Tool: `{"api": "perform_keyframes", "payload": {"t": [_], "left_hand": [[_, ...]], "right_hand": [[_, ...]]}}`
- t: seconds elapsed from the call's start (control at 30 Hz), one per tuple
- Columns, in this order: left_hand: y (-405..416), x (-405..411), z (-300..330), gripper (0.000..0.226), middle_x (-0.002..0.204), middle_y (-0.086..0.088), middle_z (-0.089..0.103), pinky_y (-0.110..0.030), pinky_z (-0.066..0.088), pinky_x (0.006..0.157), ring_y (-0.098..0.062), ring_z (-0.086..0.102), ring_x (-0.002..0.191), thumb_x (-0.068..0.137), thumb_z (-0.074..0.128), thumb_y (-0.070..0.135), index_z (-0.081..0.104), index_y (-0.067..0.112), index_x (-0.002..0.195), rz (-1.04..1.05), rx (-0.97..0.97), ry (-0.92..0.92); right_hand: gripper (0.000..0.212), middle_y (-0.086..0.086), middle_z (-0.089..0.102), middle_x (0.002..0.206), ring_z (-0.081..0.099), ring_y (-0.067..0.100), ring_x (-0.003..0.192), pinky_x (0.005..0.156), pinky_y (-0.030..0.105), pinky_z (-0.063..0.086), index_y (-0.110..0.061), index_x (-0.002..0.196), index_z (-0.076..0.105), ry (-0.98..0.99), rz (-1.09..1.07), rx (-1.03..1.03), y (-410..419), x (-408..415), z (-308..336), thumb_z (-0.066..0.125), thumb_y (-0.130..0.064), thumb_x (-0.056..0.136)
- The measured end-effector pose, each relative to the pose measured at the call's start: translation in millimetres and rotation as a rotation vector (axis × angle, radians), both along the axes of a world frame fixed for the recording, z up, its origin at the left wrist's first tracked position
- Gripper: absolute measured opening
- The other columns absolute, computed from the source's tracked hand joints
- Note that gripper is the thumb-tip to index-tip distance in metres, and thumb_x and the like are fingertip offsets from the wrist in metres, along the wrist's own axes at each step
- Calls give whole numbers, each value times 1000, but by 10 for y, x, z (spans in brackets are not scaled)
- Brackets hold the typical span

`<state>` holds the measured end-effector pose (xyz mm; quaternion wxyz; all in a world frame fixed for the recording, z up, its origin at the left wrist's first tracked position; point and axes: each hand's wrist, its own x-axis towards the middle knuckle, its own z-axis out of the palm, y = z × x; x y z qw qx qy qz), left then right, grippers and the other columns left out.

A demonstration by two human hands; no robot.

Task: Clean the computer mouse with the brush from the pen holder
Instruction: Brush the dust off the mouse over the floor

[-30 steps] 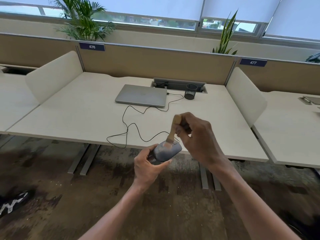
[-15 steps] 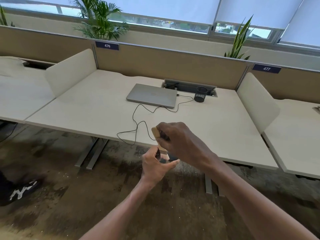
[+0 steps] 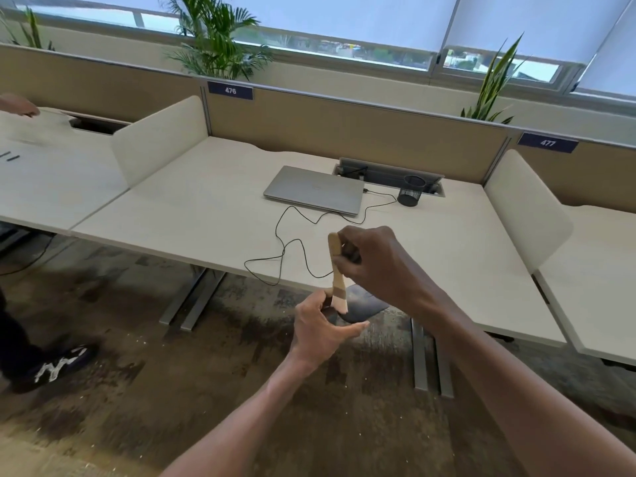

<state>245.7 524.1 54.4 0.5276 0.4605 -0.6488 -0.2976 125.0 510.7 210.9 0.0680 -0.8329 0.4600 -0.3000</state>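
My left hand (image 3: 321, 327) grips the dark wired computer mouse (image 3: 363, 306) in the air just off the front edge of the desk (image 3: 206, 215). My right hand (image 3: 377, 261) holds a wooden-handled brush (image 3: 335, 266) upright, its pale bristles pressed on the mouse near my left thumb. The mouse's black cable (image 3: 285, 242) loops over the desk towards the closed grey laptop (image 3: 315, 189). A black mesh pen holder (image 3: 411, 191) stands to the right of the laptop; I see nothing sticking out of it.
Cream side dividers (image 3: 156, 139) bound the desk left and right, a tan partition at the back. A cable tray (image 3: 385, 172) lies behind the laptop. Another person's shoe (image 3: 56, 368) stands on the floor at the left and their hand (image 3: 19, 105) is at the neighbouring desk.
The view has swung left. The brush went from tilted on the mouse, through a low stroke hidden by my right hand, to upright with bristles on the mouse's near end.
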Motion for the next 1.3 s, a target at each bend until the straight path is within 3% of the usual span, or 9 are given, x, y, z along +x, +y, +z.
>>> {"api": "perform_keyframes", "payload": {"t": [0.13,0.27,0.47,0.6,0.8,0.9,1.13,1.3], "left_hand": [[-12,-15,-18,52,93,2,74,-19,59,71,-5,71,85,59,99,31,69,10,97,-23,6,23],[-14,-1,10,46,78,8,69,-13,49,56,-8,66,71,58,97,39,62,22,81,-9,3,0],[-18,6,-2,58,101,2,76,-16,59,77,-4,72,95,60,96,36,71,10,105,-46,16,17],[-22,17,1,56,98,1,75,-15,58,73,-4,71,92,60,96,35,70,9,101,-38,26,16],[-22,22,-15,65,110,-2,76,-20,61,80,-5,72,99,60,98,30,71,7,115,-60,32,14],[-34,40,-17,60,106,-2,76,-21,61,79,-6,72,96,61,98,29,72,7,111,-55,38,22],[-34,46,-11,62,108,13,71,-17,59,81,3,69,100,62,97,29,71,14,116,-90,56,24],[-65,63,-25,58,103,4,77,-25,62,80,-6,73,94,61,98,27,74,10,111,-75,93,40]], "right_hand": [[8,10,72,78,71,21,67,65,40,61,1,93,68,-42,-34,-23,-43,-47,37,71,-4,88],[8,8,72,75,72,17,65,64,39,60,0,90,69,-71,17,56,-30,-44,21,74,-3,85],[8,12,72,76,70,23,65,64,42,60,3,90,68,-50,-22,2,-106,-74,32,72,-2,87],[7,11,73,76,72,20,65,64,39,62,2,91,69,-64,-1,45,-106,-48,32,73,-2,86],[5,13,70,73,68,27,64,64,46,58,2,85,67,-33,-82,35,-206,-98,53,70,-1,87],[5,13,71,75,72,26,67,66,44,61,3,89,68,-92,-72,71,-198,-117,49,71,-1,87],[6,16,71,78,71,30,70,68,47,60,4,90,68,-82,-108,60,-224,-184,8,71,0,87],[9,10,72,79,74,19,68,68,40,64,1,92,69,-216,-52,140,-153,-273,46,74,4,85]]}}
